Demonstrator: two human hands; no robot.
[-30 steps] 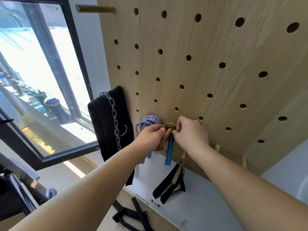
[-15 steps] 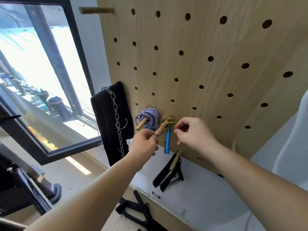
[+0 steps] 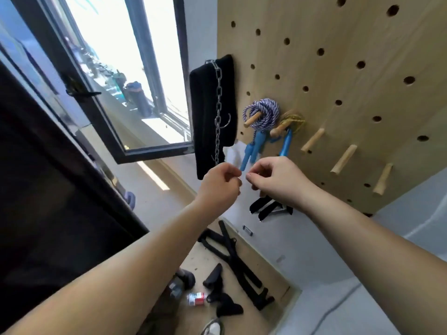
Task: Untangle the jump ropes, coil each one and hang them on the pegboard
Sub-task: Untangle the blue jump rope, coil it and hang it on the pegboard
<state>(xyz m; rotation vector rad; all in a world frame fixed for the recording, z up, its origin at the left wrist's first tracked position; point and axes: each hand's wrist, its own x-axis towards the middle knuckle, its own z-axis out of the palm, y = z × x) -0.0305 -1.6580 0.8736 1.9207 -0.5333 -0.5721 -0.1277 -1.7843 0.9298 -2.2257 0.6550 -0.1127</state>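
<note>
**Both ropes on pegs; hands low, just beneath the handles**

Risks from here, as judgement only: the left hand (image 3: 219, 182) has its curled fingertips right at the lower tip of a blue handle (image 3: 249, 153); a knock there could swing the handle and drag its coil outward along the peg. The two coils hang on neighbouring pegs and their handles dangle close together; a swing could cross them and re-tangle them. The yellow rope (image 3: 294, 119) looks the looser bundle; its hanging handle (image 3: 286, 145) could pull turns free and let it sag.

Hands: the left is curled, thumb against forefinger; cannot tell whether it touches the handle tip or pinches anything. The right hand (image 3: 275, 178) is also curled, thumb to fingertips, with nothing seen between them; the two hands are nearly knuckle to knuckle, apart from both coils.

Ropes: the purple-and-white rope (image 3: 262, 112) is a tight round coil looped over a wooden peg (image 3: 252, 119), low on the pegboard (image 3: 350, 76), with its blue handles hanging straight down; the yellow rope is a smaller, scruffier knot of turns on the next peg (image 3: 278, 130) to the right, touching the board. Both look coiled and hung; the task appears all but done.

Nearby: a black pad (image 3: 205, 117) with a chain (image 3: 219, 105) hangs just left of the ropes.
</note>
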